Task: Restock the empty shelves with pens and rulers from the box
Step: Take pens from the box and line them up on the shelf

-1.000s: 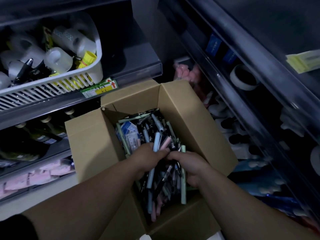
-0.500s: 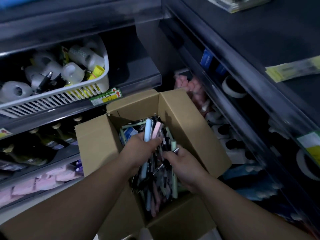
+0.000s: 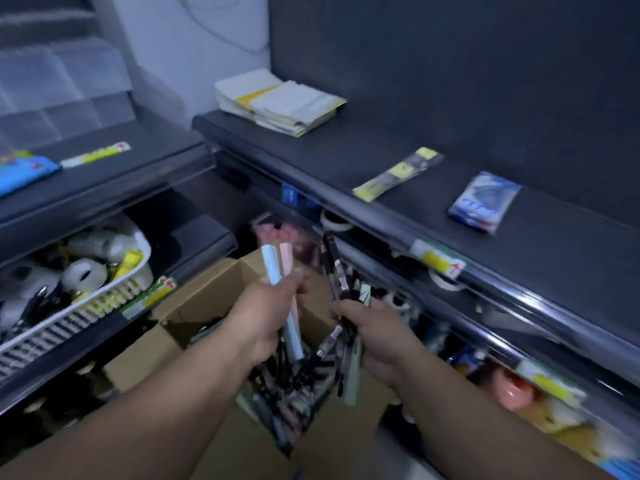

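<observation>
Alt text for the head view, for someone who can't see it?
The left hand grips pale blue and pink pens, right hand a bundle of dark pens, both above the open cardboard box. A dark shelf with few packets lies ahead.

Both hands, the left hand [image 3: 268,317] and right hand [image 3: 377,336], have lifted bundles of pens [image 3: 341,282] clear above the box [image 3: 204,306].

wall: pale strip of wall [image 3: 180,46] in the corner between two shelf units
right unit: dark back panel [image 3: 450,64] above a dark upper shelf [image 3: 346,150]
left unit: dark left shelves [image 3: 145,161], stepped one below another
light: dim, bluish; edges of the view blurred
</observation>
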The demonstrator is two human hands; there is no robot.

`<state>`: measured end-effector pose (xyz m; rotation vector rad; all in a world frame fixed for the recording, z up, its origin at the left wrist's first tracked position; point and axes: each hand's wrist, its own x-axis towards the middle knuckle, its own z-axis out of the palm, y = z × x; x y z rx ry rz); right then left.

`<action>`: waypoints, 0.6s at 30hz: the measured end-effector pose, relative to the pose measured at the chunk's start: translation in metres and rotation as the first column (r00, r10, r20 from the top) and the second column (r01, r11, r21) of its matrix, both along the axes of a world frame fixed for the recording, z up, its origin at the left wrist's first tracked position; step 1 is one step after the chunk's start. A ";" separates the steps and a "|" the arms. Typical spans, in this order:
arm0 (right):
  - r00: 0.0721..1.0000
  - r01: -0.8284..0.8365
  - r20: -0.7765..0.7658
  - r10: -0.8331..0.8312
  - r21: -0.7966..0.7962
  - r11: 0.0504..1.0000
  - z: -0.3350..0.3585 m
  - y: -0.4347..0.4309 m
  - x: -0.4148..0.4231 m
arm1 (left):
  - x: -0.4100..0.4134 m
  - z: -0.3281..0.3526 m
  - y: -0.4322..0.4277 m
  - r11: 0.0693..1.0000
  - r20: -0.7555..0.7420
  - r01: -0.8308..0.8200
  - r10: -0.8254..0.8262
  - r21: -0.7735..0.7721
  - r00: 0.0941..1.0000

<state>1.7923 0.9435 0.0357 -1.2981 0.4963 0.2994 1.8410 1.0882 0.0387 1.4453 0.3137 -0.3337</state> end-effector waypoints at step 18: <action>0.739 0.648 0.250 -0.626 -0.007 0.762 0.076 -0.275 -0.290 | -0.226 0.087 -0.327 0.750 0.137 0.661 -0.656 0.016 0.742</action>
